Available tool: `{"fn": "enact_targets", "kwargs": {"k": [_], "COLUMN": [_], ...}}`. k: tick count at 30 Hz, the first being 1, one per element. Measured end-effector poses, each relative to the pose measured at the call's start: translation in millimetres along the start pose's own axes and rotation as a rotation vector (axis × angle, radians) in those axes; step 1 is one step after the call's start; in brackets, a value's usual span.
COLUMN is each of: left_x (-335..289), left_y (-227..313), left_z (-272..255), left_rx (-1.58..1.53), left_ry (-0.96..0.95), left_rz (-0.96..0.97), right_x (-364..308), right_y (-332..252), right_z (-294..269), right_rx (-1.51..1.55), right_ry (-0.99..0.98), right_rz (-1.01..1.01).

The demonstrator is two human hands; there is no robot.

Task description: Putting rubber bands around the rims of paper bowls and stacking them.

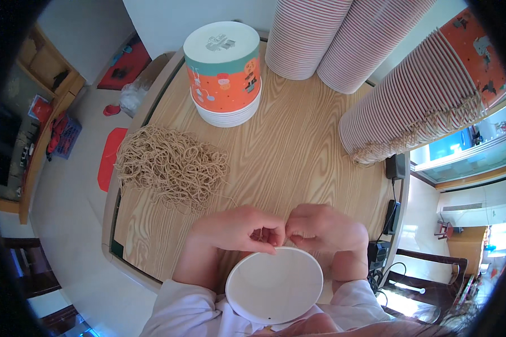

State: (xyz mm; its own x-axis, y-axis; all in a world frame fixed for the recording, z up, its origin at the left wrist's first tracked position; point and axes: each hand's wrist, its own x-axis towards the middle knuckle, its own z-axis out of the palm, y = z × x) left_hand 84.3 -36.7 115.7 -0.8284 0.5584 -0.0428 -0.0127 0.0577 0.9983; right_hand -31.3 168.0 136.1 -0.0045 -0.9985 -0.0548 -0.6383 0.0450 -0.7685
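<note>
A white paper bucket (pixel 275 286) is tipped with its round mouth toward me, close against my body. A small dark hole shows at the near side of its rim. At the far rim, my left hand (pixel 244 229) pinches the edge, thumb over it and fingers curled behind. Beside it, my right hand (pixel 323 229) has its fingers closed together just past the same rim; what they hold is hidden. A tangled heap of thin tan cords (pixel 171 165) lies left of my hands on the wood-grain table (pixel 287 163).
An upside-down stack of orange and green paper buckets (pixel 225 78) stands at the far left. Tall nested stacks (pixel 309 33) rise at the back. Another stack with cord handles (pixel 416 95) leans at the right. Black adapters with cables (pixel 392 216) sit along the right edge.
</note>
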Motion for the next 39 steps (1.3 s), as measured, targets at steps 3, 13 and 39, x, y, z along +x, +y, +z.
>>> {"fn": "enact_targets", "kwargs": {"k": [3,13,39], "left_x": [1,42,60], "left_y": [-5,-53,-103], "left_z": [-5,-31,-29], "left_rx": [-0.013,-0.048,-0.578], "left_ry": [0.062,0.019,-0.128], "left_rz": [0.018,0.275,0.510], "right_x": [-1,-1,13], "right_y": [2,12,109], "right_z": [-3,-7,78], "right_rx": [0.009,-0.066,1.249], "right_ry": [0.160,0.340,-0.305], "right_rz": [0.056,0.200,-0.214]}}
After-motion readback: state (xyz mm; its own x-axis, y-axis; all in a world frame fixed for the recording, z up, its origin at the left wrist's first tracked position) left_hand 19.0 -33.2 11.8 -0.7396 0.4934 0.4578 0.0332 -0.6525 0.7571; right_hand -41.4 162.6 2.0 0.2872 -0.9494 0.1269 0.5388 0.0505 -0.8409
